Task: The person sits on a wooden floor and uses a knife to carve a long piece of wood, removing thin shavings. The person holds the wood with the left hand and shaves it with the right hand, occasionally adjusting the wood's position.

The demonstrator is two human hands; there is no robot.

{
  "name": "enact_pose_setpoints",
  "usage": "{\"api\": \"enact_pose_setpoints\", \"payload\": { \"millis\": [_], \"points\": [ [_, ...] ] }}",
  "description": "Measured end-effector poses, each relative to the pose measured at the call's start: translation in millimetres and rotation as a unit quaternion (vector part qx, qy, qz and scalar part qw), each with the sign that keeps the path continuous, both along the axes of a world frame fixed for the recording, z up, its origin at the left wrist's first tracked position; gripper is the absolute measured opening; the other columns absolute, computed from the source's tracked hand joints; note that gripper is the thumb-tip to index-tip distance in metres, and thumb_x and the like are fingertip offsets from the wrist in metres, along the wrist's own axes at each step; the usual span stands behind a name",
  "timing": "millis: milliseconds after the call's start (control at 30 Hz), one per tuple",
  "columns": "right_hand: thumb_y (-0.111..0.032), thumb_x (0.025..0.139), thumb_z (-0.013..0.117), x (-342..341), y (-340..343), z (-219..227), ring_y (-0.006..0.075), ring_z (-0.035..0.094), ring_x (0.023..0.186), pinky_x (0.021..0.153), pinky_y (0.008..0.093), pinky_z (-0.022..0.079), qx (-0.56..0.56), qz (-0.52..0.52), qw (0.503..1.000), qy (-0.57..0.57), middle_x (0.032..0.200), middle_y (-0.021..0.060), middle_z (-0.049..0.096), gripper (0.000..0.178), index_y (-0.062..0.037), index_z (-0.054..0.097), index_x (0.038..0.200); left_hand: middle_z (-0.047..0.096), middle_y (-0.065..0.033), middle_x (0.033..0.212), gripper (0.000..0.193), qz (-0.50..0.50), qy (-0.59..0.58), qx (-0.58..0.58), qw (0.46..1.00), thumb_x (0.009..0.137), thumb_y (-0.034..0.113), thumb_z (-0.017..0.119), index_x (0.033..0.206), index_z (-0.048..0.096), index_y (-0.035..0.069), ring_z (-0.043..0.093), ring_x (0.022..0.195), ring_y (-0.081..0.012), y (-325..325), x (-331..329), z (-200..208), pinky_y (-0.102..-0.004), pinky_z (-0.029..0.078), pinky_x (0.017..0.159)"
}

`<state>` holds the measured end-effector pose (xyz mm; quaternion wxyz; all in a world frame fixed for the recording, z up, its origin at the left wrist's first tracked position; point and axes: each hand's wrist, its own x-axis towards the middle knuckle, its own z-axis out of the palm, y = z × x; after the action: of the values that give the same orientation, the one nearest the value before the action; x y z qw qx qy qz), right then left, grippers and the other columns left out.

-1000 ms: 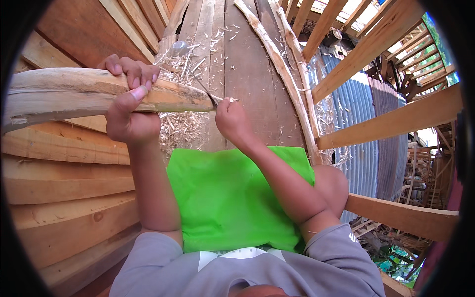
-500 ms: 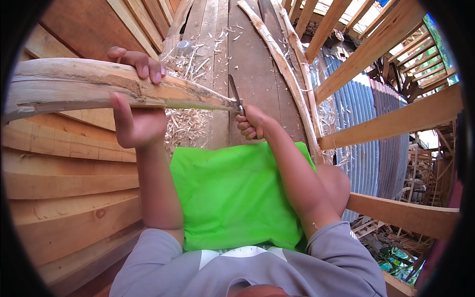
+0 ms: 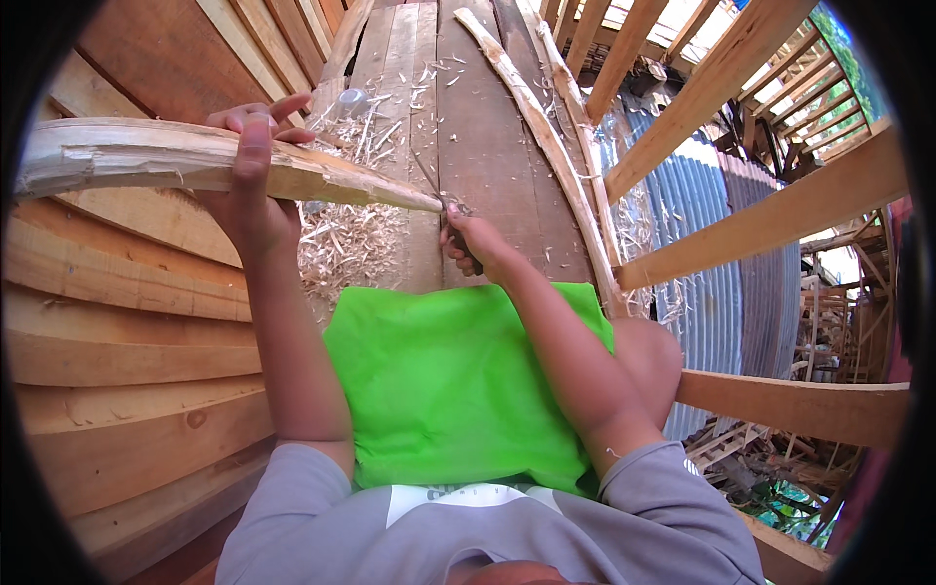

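A thick, pale wooden branch [image 3: 331, 183] with a tapering end lies across the view from the left. My left hand [image 3: 255, 180] grips it, thumb over the near face and fingers beyond the far side. Flat cut facets show along its surface. Closed around the dark handle of a knife [image 3: 425, 172], my right hand [image 3: 472, 242] is right at the branch's narrow tip. The thin blade points away and slightly left, beside the tip; whether it touches the wood I cannot tell. A bright green cloth [image 3: 458, 380] covers my lap.
Wood shavings [image 3: 353, 244] litter the plank floor [image 3: 487, 127], near a small clear cup [image 3: 353, 100]. Two long peeled poles [image 3: 546, 117] lie to the right, beside wooden rails [image 3: 751, 244] and corrugated metal sheets [image 3: 682, 263]. A board wall [image 3: 127, 302] rises on the left.
The branch has turned, bringing a paler cut face into view. My left thumb has come up over its near side. My right hand and the knife have shifted slightly left, with the blade tilting left.
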<state>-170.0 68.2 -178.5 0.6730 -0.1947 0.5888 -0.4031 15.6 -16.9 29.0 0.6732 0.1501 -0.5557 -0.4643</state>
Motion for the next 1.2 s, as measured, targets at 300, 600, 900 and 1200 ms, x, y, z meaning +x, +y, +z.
{"api": "enact_pose_setpoints", "payload": {
  "millis": [300, 600, 900, 1200],
  "points": [
    [-0.042, 0.098, 0.027, 33.9, -8.4, 52.2, 0.0422, 0.065, 0.081, 0.078, 0.0500, 0.049, -0.070, -0.030, 0.931, 0.356, 0.085, 0.0278, 0.066, 0.062, 0.0098, 0.062, 0.098, 0.044, -0.0023, 0.067, 0.026, 0.101, 0.059, 0.067, 0.991, 0.087, 0.026, 0.061, 0.075, 0.046, 0.008, 0.048, 0.063, -0.0150, 15.1, -23.0, 4.2, -0.0322, 0.044, 0.066],
    [-0.038, 0.096, 0.032, 8.2, -11.3, -46.4, 0.0466, 0.063, 0.077, 0.074, 0.0510, 0.047, -0.054, -0.164, 0.893, 0.416, 0.074, 0.0331, 0.061, 0.060, 0.0118, 0.061, 0.078, 0.044, -0.0023, 0.068, 0.029, 0.066, 0.082, 0.080, 0.991, 0.088, 0.029, 0.060, 0.074, 0.046, 0.008, 0.044, 0.064, -0.0140, 14.4, -29.2, 2.5, -0.0316, 0.041, 0.069],
    [-0.036, 0.094, 0.028, 12.9, -23.0, 25.0, 0.0463, 0.055, 0.114, 0.099, 0.0490, 0.041, -0.017, -0.025, 0.949, 0.315, 0.115, 0.0367, 0.058, 0.061, 0.0134, 0.060, 0.111, 0.044, -0.0018, 0.068, 0.028, 0.077, 0.073, 0.078, 0.991, 0.088, 0.030, 0.059, 0.074, 0.045, 0.010, 0.044, 0.063, -0.0139, 11.8, -24.9, -1.0, -0.0314, 0.040, 0.069],
    [-0.033, 0.094, 0.028, 32.1, -6.2, 78.9, 0.0463, 0.057, 0.110, 0.097, 0.0493, 0.043, -0.049, 0.019, 0.932, 0.357, 0.111, 0.0356, 0.060, 0.057, 0.0121, 0.062, 0.104, 0.043, -0.0015, 0.070, 0.027, 0.087, 0.080, 0.080, 0.990, 0.088, 0.030, 0.058, 0.077, 0.045, 0.009, 0.044, 0.064, -0.0141, 10.2, -20.5, 0.6, -0.0310, 0.040, 0.068]
  ]
}}
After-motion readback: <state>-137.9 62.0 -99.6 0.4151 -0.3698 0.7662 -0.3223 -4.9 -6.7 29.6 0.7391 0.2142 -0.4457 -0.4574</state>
